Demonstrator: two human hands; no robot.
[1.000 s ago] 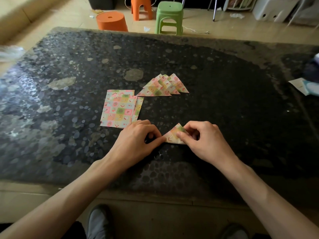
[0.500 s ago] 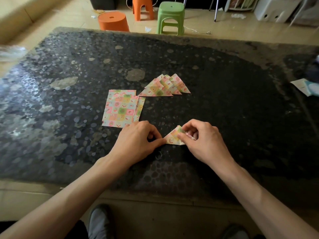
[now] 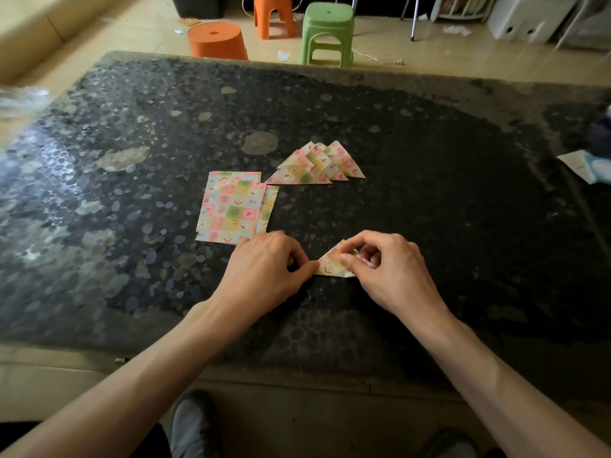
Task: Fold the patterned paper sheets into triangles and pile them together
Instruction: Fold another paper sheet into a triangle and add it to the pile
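A small folded triangle of patterned paper lies on the dark table between my hands. My left hand has its fingers curled and pins the triangle's left corner with a fingertip. My right hand pinches the triangle's right part between thumb and fingers, covering that side. A stack of flat patterned sheets lies just beyond my left hand. Farther back, a fanned pile of folded triangles rests on the table.
White paper items lie at the table's right edge. On the floor beyond the table stand an orange tub, an orange stool and a green stool. My shoes show below the near edge.
My right hand's fingers have shifted along the triangle, lifting its right flap slightly. My left hand has stayed on the left corner.
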